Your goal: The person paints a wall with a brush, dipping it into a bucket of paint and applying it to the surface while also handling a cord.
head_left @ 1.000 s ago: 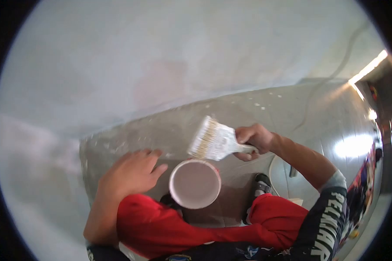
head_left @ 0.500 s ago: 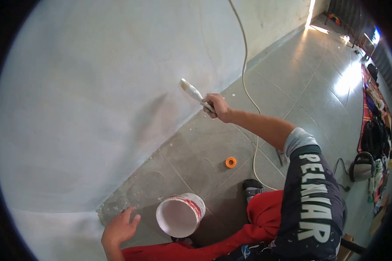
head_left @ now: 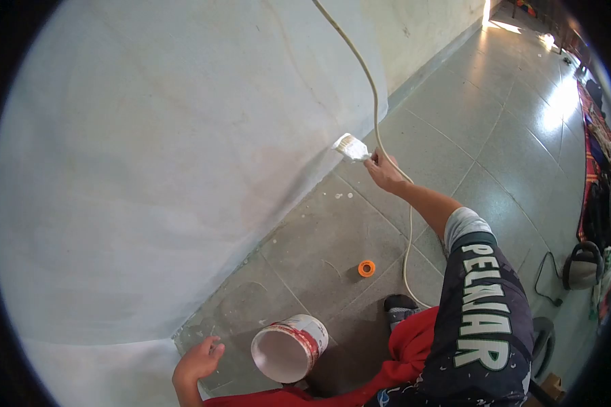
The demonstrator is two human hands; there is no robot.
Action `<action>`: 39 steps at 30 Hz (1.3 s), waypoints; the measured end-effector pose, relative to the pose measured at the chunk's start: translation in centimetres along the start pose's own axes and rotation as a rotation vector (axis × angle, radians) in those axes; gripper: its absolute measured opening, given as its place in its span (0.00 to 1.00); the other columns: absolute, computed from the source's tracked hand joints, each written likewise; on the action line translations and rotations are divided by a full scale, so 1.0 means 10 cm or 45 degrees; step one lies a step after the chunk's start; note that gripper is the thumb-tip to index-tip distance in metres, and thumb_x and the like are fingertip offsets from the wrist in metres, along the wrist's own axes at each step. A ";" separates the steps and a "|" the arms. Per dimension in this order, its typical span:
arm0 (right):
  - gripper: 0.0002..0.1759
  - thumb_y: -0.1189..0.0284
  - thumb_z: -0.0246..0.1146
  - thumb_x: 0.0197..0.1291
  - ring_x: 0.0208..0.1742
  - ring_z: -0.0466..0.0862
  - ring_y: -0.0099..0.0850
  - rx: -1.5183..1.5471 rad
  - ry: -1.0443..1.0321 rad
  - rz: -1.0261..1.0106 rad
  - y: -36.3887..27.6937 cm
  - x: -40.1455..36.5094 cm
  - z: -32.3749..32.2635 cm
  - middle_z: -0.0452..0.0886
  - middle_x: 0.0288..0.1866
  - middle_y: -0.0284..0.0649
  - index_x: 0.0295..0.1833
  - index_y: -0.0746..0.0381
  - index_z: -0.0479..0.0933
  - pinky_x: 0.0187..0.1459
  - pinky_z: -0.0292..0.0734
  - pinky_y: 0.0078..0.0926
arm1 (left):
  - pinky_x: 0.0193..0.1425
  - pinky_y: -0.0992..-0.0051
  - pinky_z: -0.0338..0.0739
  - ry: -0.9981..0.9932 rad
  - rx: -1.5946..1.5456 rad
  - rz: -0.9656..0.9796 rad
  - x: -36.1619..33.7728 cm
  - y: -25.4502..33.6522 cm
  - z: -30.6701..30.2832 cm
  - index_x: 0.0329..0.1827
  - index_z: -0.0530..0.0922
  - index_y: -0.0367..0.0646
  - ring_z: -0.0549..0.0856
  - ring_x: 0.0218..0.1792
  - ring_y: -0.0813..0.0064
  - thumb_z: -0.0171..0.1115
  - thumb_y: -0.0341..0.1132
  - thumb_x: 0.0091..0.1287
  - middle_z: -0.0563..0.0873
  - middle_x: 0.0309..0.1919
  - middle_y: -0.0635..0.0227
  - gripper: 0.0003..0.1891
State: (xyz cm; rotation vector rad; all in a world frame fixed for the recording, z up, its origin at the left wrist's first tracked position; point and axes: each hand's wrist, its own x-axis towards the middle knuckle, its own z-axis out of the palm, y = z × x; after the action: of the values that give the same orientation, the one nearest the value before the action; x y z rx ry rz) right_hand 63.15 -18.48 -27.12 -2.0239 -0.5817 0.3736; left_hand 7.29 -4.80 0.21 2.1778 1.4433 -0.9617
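My right hand [head_left: 385, 169] is closed round the handle of a wide paintbrush [head_left: 353, 148]. The brush's pale bristles are at the lower part of the whitish wall [head_left: 183, 136], close to the floor edge; whether they touch it is hard to tell. A pale cable [head_left: 371, 88] passes by my right wrist. My left hand [head_left: 199, 361] holds nothing, its fingers apart, near the wall corner at the lower left. Just right of it, a white bucket [head_left: 316, 332] with red smears stands tilted in view, its inside whitish.
An orange ring-shaped roll [head_left: 366, 268] lies on the grey tiled floor [head_left: 455, 136]. My shoe [head_left: 399, 302] is beside the cable. At the right are a grey rounded appliance [head_left: 582, 266] with a black cord and a red patterned cloth [head_left: 588, 169] with items on it.
My right hand has moved right along the wall with the brush, which now shows its broad side. The view has shifted slightly. My left hand remains near the corner, fingers apart.
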 end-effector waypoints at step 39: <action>0.16 0.65 0.67 0.53 0.32 0.80 0.36 -0.113 0.289 -0.175 -1.22 0.51 -0.98 0.82 0.29 0.48 0.34 0.69 0.79 0.39 0.76 0.34 | 0.62 0.63 0.77 -0.021 -0.016 0.023 0.21 0.22 -0.07 0.70 0.72 0.45 0.85 0.57 0.53 0.51 0.53 0.76 0.86 0.57 0.52 0.27</action>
State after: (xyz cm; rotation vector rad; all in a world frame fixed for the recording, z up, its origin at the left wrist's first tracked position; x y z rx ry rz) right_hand 69.12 -17.64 -11.82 -2.0616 -0.5996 0.0345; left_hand 10.04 -3.83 -0.93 2.1650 1.4161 -0.9601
